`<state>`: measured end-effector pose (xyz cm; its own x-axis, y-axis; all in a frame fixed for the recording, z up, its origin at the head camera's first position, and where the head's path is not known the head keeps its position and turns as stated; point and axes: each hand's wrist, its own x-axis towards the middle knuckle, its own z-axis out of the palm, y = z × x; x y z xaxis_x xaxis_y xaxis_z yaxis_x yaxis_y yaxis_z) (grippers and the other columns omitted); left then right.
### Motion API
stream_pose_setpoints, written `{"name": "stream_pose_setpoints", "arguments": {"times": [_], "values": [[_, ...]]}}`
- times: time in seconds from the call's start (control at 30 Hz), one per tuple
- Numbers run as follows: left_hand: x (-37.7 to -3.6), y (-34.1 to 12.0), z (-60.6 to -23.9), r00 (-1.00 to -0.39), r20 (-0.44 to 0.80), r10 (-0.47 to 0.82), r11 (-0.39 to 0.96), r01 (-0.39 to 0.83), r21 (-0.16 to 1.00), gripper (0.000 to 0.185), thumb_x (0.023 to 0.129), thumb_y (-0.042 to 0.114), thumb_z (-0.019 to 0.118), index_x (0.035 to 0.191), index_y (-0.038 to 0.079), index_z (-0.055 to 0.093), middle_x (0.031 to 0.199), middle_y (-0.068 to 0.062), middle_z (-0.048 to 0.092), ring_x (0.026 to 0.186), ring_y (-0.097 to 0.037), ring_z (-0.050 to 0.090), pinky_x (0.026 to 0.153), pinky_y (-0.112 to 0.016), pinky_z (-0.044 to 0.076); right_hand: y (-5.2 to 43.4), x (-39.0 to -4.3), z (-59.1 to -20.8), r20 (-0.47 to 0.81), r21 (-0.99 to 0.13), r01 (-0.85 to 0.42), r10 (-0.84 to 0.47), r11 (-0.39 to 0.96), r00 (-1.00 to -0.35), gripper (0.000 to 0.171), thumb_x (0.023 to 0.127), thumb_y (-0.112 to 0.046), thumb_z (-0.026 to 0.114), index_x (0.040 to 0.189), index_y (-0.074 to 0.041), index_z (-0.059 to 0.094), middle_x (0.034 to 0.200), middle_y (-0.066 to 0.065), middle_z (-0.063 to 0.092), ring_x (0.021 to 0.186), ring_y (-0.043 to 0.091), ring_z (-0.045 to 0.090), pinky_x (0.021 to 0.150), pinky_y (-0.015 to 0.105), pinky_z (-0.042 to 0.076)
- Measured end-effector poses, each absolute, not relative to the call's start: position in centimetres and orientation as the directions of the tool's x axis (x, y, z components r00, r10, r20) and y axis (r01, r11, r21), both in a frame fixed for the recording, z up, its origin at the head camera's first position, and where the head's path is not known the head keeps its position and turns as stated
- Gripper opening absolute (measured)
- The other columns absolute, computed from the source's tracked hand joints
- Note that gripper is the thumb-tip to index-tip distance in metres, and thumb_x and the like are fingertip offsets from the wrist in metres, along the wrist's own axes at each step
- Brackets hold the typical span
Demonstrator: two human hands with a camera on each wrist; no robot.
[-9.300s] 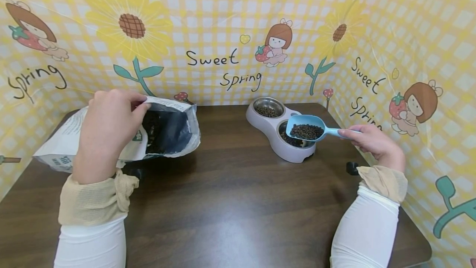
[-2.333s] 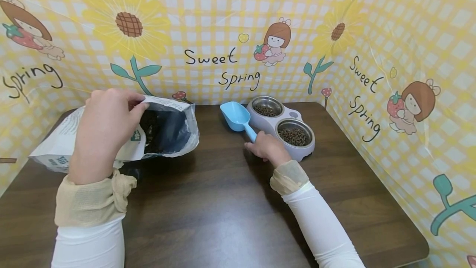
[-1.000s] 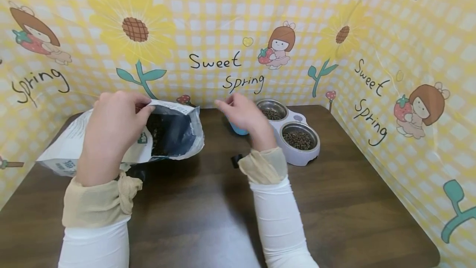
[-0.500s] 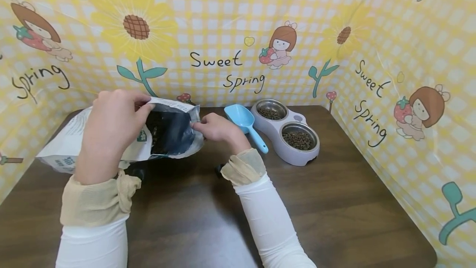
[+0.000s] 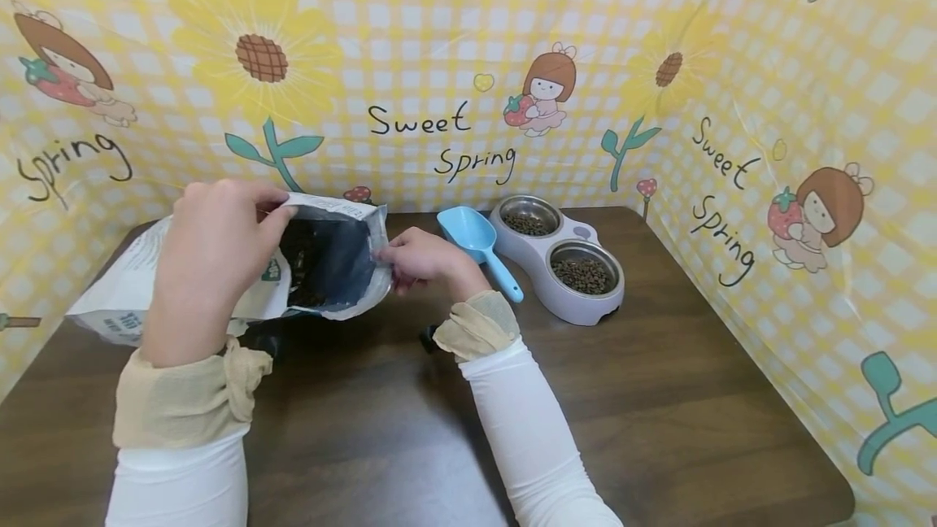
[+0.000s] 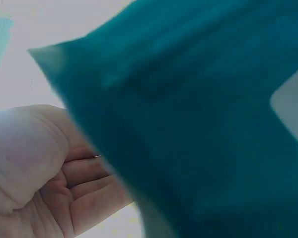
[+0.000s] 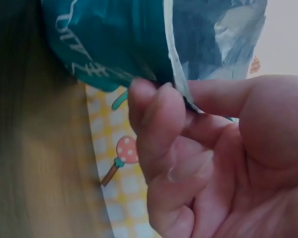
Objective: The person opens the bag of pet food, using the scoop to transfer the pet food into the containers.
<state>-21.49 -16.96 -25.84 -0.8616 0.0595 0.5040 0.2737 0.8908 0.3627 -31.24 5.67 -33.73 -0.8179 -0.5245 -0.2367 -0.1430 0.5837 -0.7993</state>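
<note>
Foil-lined bag [image 5: 220, 283] — both hands [image 5: 420, 257] pinch its mouth

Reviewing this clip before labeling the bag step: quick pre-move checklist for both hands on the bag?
1. Left hand grips the upper edge of the bag mouth: ok.
2. Right hand pinches the right edge of the food bag; the right wrist view shows the edge between thumb and fingers: ok.
3. Bag mouth open, kibble visible inside: ok.
4. Blue scoop lies on the table beside the right hand, in neither hand: ok.
5. Double bowl holds kibble in both cups and stands apart from the bag: ok.
6. Whether the bag has a seal strip: cannot tell.
</note>
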Motion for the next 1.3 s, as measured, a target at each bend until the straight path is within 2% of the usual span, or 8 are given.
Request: {"name": "stream_pose_setpoints", "arguments": {"times": [0.37,0.6,0.8,0.97,1.07,1.1,1.2,1.3], "values": [[-21.2,-17.8,-25.9,-0.848,0.529,0.033,0.896,0.260,0.361,0.026,0.101,0.021,0.072,0.117,0.004,0.083,0.099,-0.022,0.083,0.080,-0.048,0.073,0.069,-0.061,0.054,4.4,-30.8,-32.8,-0.169,-0.923,-0.026,-0.468,0.383,-0.868,0.041,0.113,-0.024,0.055,0.080,-0.006,0.072,0.054,0.001,0.057,0.052,0.013,0.062,0.053,0.025,0.050],[-20.6,-18.7,-25.3,-0.882,0.471,0.000,0.890,0.215,0.402,0.041,0.106,0.045,0.068,0.129,0.013,0.081,0.105,-0.023,0.083,0.100,-0.052,0.071,0.081,-0.065,0.053,3.7,-30.2,-31.3,-0.145,-0.983,0.075,-0.460,0.168,-0.876,0.039,0.113,-0.020,0.056,0.080,-0.005,0.068,0.059,0.003,0.062,0.050,0.011,0.063,0.053,0.021,0.056],[-19.9,-20.3,-24.4,-0.931,0.365,-0.006,0.852,0.186,0.489,0.066,0.106,0.069,0.052,0.141,0.018,0.075,0.115,-0.025,0.081,0.113,-0.045,0.070,0.089,-0.060,0.052,3.2,-29.5,-29.9,-0.099,-0.995,0.076,-0.409,0.071,-0.907,0.038,0.113,-0.021,0.056,0.081,-0.006,0.069,0.061,0.004,0.067,0.050,0.010,0.064,0.051,0.021,0.056],[-19.7,-22.4,-24.4,-0.946,0.312,0.083,0.793,0.252,0.554,0.063,0.116,0.056,0.035,0.154,0.014,0.063,0.117,-0.031,0.075,0.118,-0.048,0.064,0.099,-0.062,0.046,3.0,-29.0,-29.3,-0.054,-0.998,0.059,-0.372,-0.002,-0.927,0.037,0.113,-0.021,0.056,0.082,-0.007,0.068,0.064,0.004,0.069,0.052,0.010,0.065,0.052,0.021,0.056],[-19.7,-23.6,-24.6,-0.943,0.293,0.157,0.730,0.311,0.609,0.056,0.118,0.049,0.032,0.161,0.020,0.056,0.146,-0.033,0.066,0.135,-0.052,0.058,0.115,-0.055,0.045,2.8,-28.8,-29.0,-0.020,-0.997,0.043,-0.351,-0.058,-0.936,0.038,0.114,-0.022,0.053,0.082,-0.007,0.067,0.065,0.003,0.069,0.053,0.010,0.065,0.054,0.021,0.057],[-19.7,-23.9,-24.7,-0.942,0.286,0.173,0.721,0.319,0.615,0.054,0.118,0.048,0.035,0.162,0.022,0.053,0.149,-0.032,0.064,0.137,-0.051,0.058,0.114,-0.043,0.046,2.8,-28.8,-28.9,-0.008,-0.996,0.039,-0.342,-0.083,-0.939,0.039,0.115,-0.022,0.052,0.082,-0.007,0.067,0.065,0.003,0.070,0.053,0.009,0.065,0.055,0.020,0.057],[-19.7,-24.3,-24.7,-0.948,0.245,0.203,0.725,0.314,0.613,0.062,0.112,0.048,0.056,0.169,0.030,0.040,0.165,-0.027,0.052,0.147,-0.048,0.055,0.099,-0.005,0.040,2.5,-28.6,-28.7,0.012,-0.986,0.042,-0.315,-0.163,-0.949,0.040,0.115,-0.021,0.051,0.081,-0.007,0.068,0.064,0.002,0.070,0.052,0.009,0.066,0.054,0.020,0.058],[-19.5,-24.4,-24.4,-0.951,0.211,0.226,0.737,0.308,0.601,0.084,0.103,0.042,0.076,0.173,0.033,0.030,0.172,-0.020,0.044,0.154,-0.047,0.048,0.084,0.006,0.033,2.3,-28.6,-28.4,0.023,-0.970,0.045,-0.275,-0.239,-0.961,0.041,0.115,-0.020,0.051,0.081,-0.006,0.069,0.064,0.003,0.070,0.051,0.009,0.067,0.054,0.019,0.058]]}}
